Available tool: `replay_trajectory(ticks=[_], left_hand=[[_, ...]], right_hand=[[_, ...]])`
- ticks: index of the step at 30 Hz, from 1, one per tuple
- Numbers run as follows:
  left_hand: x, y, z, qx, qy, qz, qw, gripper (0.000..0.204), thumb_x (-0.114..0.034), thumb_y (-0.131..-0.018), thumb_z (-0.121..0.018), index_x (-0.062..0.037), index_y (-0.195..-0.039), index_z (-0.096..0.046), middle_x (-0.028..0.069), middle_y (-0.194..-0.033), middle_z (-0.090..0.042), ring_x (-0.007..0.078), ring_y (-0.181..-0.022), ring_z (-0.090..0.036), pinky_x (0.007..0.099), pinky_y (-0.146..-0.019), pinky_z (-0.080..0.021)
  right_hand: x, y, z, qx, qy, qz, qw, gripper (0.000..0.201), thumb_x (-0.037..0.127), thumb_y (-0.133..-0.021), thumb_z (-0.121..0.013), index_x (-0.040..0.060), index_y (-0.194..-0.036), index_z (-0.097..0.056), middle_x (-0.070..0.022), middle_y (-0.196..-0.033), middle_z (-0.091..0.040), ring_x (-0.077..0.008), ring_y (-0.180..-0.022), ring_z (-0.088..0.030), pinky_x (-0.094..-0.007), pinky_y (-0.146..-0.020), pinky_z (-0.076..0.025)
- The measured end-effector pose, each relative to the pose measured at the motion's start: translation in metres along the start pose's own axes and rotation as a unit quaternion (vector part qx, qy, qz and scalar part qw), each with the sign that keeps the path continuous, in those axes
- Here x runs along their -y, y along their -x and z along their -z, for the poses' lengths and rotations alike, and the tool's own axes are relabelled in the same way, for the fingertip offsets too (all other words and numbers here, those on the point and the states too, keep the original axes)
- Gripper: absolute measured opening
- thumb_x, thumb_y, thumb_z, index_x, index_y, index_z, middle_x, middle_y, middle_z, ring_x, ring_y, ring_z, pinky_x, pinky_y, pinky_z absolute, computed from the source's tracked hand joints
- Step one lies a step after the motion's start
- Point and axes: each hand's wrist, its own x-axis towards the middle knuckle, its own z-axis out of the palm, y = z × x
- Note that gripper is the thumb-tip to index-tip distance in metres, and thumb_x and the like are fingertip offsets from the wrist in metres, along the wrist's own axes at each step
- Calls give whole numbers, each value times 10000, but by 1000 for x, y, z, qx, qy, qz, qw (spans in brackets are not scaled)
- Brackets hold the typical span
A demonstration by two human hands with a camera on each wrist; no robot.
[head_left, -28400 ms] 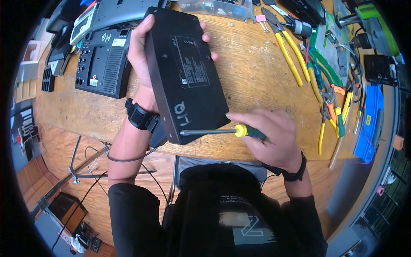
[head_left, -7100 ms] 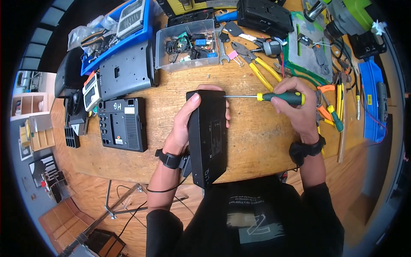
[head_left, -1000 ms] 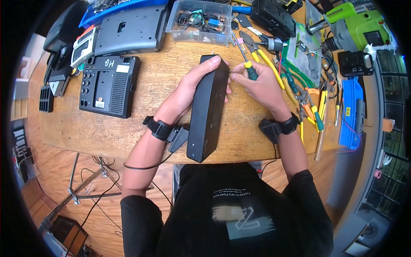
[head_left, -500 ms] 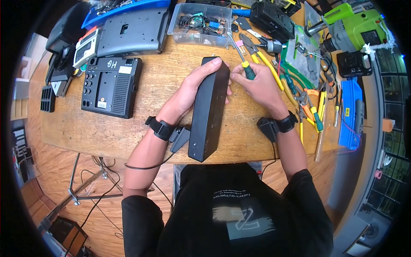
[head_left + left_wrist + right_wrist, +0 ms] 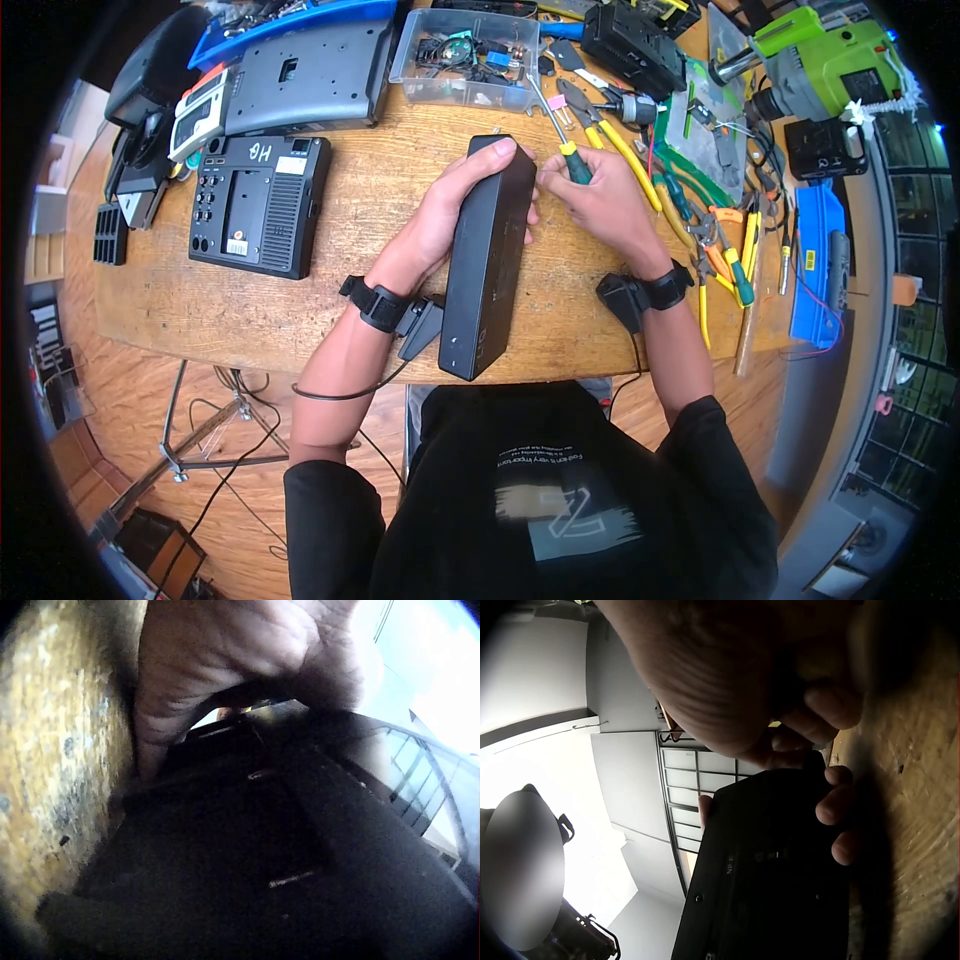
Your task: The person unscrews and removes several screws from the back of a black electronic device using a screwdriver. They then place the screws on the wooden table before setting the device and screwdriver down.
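In the head view a long black box [image 5: 482, 270] stands on its narrow side near the table's front edge. The left hand [image 5: 450, 200] grips its far end, thumb over the top and fingertips round the right side. Beside that end, the right hand [image 5: 605, 200] holds a green and yellow screwdriver [image 5: 577, 163] against the palm, its shaft pointing away from the box. The right thumb and index finger meet at the box's far right edge; whether they pinch something small cannot be told. In the right wrist view, the right fingertips [image 5: 784, 746] are at the end of the box [image 5: 769, 862].
On the wooden table [image 5: 360, 310], a black device [image 5: 255, 205] lies at left, with a grey panel [image 5: 310, 75] behind it. A clear parts bin [image 5: 468, 60] stands at the back. Pliers [image 5: 630, 160], other tools and a green drill [image 5: 835, 65] are at right.
Earlier the screwdriver's tip was at the box; now it points away, held in the right palm, and the right fingers are at the box's edge. Since half a second ago the screwdriver has tilted slightly.
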Motion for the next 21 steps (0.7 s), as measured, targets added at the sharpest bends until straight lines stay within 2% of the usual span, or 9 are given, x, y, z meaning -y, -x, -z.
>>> replay_trajectory(ticks=[3, 6, 9, 10, 13, 16, 19, 21], left_hand=[[-1, -1, 4, 10, -22, 9, 1000, 592, -524, -1031, -508, -18, -1338, -541, 156, -1047, -666, 247, -890, -696, 400, -796, -607], [-2, 0, 3, -6, 5, 9, 1000, 589, -526, -1029, -509, -22, -1333, -541, 156, -1039, -664, 244, -892, -690, 400, -796, -600], [-2, 0, 2, -12, 10, 2, 1000, 585, -528, -1029, -510, -24, -1324, -543, 156, -1029, -664, 242, -890, -684, 400, -798, -594], [-2, -1, 2, -9, 3, -1, 1000, 584, -528, -1029, -510, -24, -1321, -544, 156, -1025, -664, 242, -889, -683, 400, -799, -592], [-2, -1, 0, -13, 5, 4, 1000, 589, -531, -1028, -513, -20, -1319, -543, 156, -1019, -663, 245, -890, -684, 396, -801, -590], [-2, -1, -1, -10, 5, 7, 1000, 593, -533, -1029, -511, -16, -1317, -543, 156, -1017, -663, 245, -893, -684, 400, -797, -589], [-3, 1, -1, -10, -2, 2, 1000, 596, -537, -1030, -508, -15, -1317, -544, 157, -1016, -662, 246, -891, -684, 404, -794, -587], [-2, 0, 0, 0, -2, -3, 1000, 600, -541, -1030, -507, -15, -1316, -544, 160, -1017, -662, 248, -887, -685, 405, -793, -587]], right_hand=[[-9, -1, 2, 3, 9, 26, 1000, 136, 123, -926, -712, -4, -880, -720, -30, -780, -703, -82, -689, -628, -270, -643, -500], [-2, 8, 15, 8, -158, -95, 983, 123, 144, -930, -716, 60, -844, -689, 34, -704, -617, -31, -560, -527, -230, -502, -390], [4, 16, 29, -47, -149, -69, 985, 135, 163, -931, -724, 108, -827, -658, 86, -649, -527, 4, -492, -432, -213, -437, -280], [-2, 16, 36, -52, -95, -86, 990, 137, 161, -915, -730, 64, -829, -684, 72, -633, -554, -31, -513, -478, -239, -469, -348], [-25, 20, 36, -103, 127, -25, 986, 177, 178, -891, -742, 9, -851, -711, -3, -613, -589, -74, -535, -522, -294, -509, -413], [-26, 29, 31, -104, 242, 4, 965, 232, 203, -874, -748, -27, -892, -726, -90, -627, -606, -121, -557, -560, -338, -562, -459], [-33, 30, 30, -93, 213, 20, 972, 257, 221, -880, -746, -34, -908, -725, -130, -624, -589, -145, -549, -565, -343, -567, -463], [-33, 32, 34, -93, 193, 10, 977, 264, 227, -894, -748, -34, -921, -724, -118, -625, -598, -143, -554, -567, -338, -571, -464]])
